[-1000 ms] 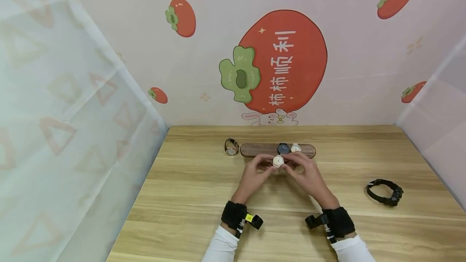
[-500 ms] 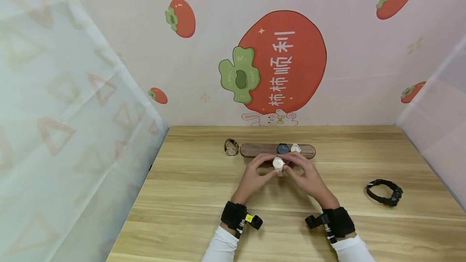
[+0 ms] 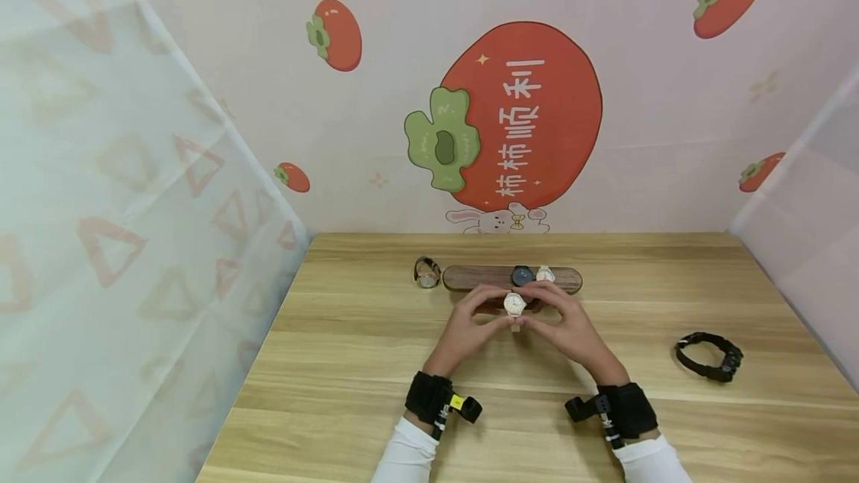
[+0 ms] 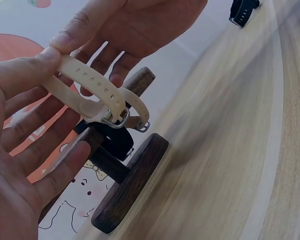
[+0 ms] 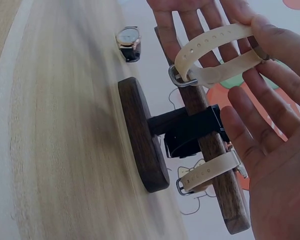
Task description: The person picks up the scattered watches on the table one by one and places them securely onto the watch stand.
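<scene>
Between both hands is a wristwatch (image 3: 514,304) with a pale round face and a cream strap. Its strap (image 4: 92,80) is buckled into a loop with a metal buckle. My left hand (image 3: 475,323) pinches the watch from the left and my right hand (image 3: 565,323) from the right, thumbs and index fingertips meeting at the case. Just behind them stands a dark wooden watch stand (image 3: 475,277), a long bar on a post and base (image 5: 140,137). Around its bar sit a black watch (image 3: 522,276) and a second cream-strap watch (image 3: 545,274), both right of the middle.
A watch with a dark strap and rose-gold case (image 3: 426,274) lies left of the stand. At the right of the wooden table (image 3: 335,393) lies a chunky black watch (image 3: 710,356). A printed wall (image 3: 376,133) rises behind the table's back edge.
Between my hands the held watch has dropped slightly toward me and tipped, so more of its lower strap shows beneath the face. Both hands keep their pinch; the other watches stay put.
</scene>
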Tool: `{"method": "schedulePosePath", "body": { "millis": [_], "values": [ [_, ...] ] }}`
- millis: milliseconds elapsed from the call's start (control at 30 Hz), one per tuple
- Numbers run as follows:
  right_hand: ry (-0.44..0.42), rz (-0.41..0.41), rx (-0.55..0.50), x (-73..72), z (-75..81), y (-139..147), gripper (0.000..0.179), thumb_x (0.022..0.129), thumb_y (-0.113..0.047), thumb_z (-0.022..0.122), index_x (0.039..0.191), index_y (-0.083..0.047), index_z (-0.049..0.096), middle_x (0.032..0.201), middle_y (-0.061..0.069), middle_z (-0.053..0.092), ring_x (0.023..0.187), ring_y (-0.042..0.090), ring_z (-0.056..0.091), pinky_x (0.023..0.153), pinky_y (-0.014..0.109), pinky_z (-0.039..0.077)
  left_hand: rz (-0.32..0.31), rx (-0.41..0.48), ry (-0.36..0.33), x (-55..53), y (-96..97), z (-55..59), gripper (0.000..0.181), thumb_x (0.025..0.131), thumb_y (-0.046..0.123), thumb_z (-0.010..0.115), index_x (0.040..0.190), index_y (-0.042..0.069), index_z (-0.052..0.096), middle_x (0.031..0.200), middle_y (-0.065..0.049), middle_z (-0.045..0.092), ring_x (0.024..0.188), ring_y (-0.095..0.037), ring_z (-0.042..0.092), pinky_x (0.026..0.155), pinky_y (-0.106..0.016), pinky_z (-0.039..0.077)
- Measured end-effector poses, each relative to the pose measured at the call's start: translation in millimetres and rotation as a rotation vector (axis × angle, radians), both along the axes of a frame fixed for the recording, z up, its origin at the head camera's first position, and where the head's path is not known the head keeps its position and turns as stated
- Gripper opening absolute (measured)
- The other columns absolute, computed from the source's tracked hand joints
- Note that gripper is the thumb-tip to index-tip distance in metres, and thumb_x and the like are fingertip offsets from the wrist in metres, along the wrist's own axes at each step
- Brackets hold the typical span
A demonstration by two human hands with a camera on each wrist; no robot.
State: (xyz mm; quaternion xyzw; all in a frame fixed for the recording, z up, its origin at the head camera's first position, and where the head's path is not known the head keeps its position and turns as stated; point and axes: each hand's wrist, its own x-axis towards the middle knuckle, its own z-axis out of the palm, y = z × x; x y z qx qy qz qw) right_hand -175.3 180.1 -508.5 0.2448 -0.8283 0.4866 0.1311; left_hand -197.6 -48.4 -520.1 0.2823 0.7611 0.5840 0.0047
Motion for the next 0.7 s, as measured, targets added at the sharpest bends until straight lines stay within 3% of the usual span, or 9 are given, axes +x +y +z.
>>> {"method": "schedulePosePath", "body": {
  "millis": [133, 267, 700],
  "values": [
    [-0.018, 0.016, -0.005, 1.2, 1.5, 0.9, 0.048, 0.093, -0.007, 0.082, 0.138, -0.017, 0.071, 0.136, 0.005, 0.068, 0.113, 0.016, 0.065, 0.090, 0.037, 0.061, -0.005, 0.003, 0.005, -0.6, -0.2, -0.3, 0.045, 0.097, 0.023, 0.080, 0.141, 0.019, 0.067, 0.139, -0.001, 0.065, 0.129, -0.018, 0.064, 0.107, -0.032, 0.059],
    [-0.020, 0.030, -0.004, 0.8, 0.3, 1.9, 0.050, 0.093, -0.008, 0.082, 0.141, -0.018, 0.070, 0.136, 0.004, 0.067, 0.111, 0.009, 0.064, 0.090, 0.037, 0.061, -0.007, 0.006, -0.002, 0.0, -0.8, 0.3, 0.046, 0.096, 0.022, 0.081, 0.140, 0.019, 0.068, 0.139, -0.001, 0.066, 0.129, -0.019, 0.064, 0.107, -0.032, 0.060],
    [0.030, 0.022, 0.024, 0.7, -0.5, 0.2, 0.047, 0.091, -0.006, 0.084, 0.135, -0.019, 0.072, 0.132, 0.003, 0.069, 0.106, 0.005, 0.063, 0.086, 0.040, 0.062, 0.004, -0.013, 0.017, 0.5, -2.4, 1.3, 0.047, 0.095, 0.024, 0.079, 0.141, 0.018, 0.070, 0.138, -0.002, 0.067, 0.129, -0.020, 0.065, 0.107, -0.031, 0.059]
  ]
}}
